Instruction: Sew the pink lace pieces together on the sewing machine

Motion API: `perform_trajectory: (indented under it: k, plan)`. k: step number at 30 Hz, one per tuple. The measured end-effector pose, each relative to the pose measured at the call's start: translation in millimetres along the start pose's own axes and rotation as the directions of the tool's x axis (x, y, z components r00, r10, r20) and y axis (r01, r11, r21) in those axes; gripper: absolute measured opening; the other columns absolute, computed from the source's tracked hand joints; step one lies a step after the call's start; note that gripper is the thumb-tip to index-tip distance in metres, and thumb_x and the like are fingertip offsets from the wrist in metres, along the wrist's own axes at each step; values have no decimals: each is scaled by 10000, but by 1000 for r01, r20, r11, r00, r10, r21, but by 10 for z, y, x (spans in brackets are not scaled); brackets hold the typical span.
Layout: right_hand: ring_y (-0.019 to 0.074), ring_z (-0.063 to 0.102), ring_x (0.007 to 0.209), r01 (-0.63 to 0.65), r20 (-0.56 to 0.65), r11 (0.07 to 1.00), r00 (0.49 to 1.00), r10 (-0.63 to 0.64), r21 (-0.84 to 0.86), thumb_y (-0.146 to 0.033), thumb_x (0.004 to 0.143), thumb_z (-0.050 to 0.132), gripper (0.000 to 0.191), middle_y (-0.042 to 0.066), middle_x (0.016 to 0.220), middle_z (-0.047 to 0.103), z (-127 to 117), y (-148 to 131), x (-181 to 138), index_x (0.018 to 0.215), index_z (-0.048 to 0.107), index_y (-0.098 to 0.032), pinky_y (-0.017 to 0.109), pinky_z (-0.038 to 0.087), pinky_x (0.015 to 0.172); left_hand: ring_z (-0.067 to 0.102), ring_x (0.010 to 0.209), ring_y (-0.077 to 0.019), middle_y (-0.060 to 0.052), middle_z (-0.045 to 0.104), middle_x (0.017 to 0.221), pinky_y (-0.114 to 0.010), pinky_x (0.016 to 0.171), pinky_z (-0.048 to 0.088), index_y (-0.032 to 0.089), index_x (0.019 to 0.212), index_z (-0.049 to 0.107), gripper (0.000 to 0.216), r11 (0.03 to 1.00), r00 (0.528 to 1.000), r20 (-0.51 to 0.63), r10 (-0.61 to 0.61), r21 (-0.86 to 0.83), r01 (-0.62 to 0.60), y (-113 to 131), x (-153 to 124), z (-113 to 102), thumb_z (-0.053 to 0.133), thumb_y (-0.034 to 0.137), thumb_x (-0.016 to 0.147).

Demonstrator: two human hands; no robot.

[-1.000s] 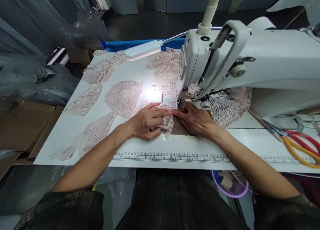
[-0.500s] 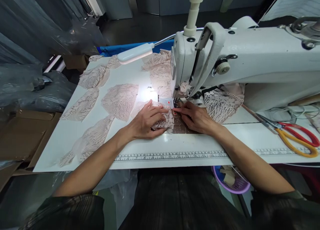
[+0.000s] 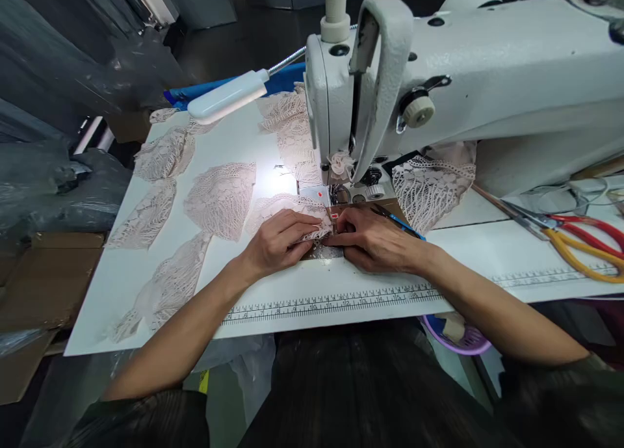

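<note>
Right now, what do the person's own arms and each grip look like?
The left sleeve and right sleeve are dark, ending near the elbows, with faint lines on the left. Left grip and right grip wear no gloves; no watch shows.

"How does the lace piece [image 3: 287,206] look?"
"Pale pink openwork. Its left part spreads fairly flat on the bench [image 3: 219,142]; its right end is rucked up at the fingertips of the left hand [image 3: 280,242]."
"And next to the sewing machine [image 3: 331,90]?"
"That end sits just in front of the foot; I can't tell if it's underneath."
"The slim blue-and-black tool [image 3: 403,224]?"
"Slanting beside the right hand [image 3: 375,241], partly hidden."
</note>
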State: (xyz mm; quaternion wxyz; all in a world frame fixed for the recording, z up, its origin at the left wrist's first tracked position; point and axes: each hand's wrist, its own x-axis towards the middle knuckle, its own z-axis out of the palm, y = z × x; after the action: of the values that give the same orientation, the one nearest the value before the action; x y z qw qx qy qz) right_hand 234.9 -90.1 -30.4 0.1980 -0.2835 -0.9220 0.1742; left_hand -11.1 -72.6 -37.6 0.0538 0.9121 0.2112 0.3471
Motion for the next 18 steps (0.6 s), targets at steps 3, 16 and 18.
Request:
perform_trajectory:
  k: [3,16,18]
  plan:
    - [224,528,899,24,5,999,1000,-24,-21,-144,869,508,359,108,956,559,16,13,8,1129,740,-234,397,476,823,717,914,-183,-95,749,1037,-353,758,602,162,1008,632,145,999,999,44,31,-10,-31,-22,4,23,590,126,874]
    - [216,579,980,-120,-112,987,985,132,103,-131,873,475,395,114,1074,579,45,174,-32,1179,711,-212,415,517,922,656,744,-173,-75,761,1008,-334,663,504,167,951,637,100,980,970,190,153,95,-173,49,43,-26,586,154,866]
    - [222,578,987,-123,-101,988,986,132,92,-134,873,476,398,114,1071,580,61,185,-24,1188,705,-220,423,525,920,653,755,-176,-78,759,1012,-336,669,504,170,956,637,107,979,967,194,163,90,-183,53,34,-20,577,154,869]
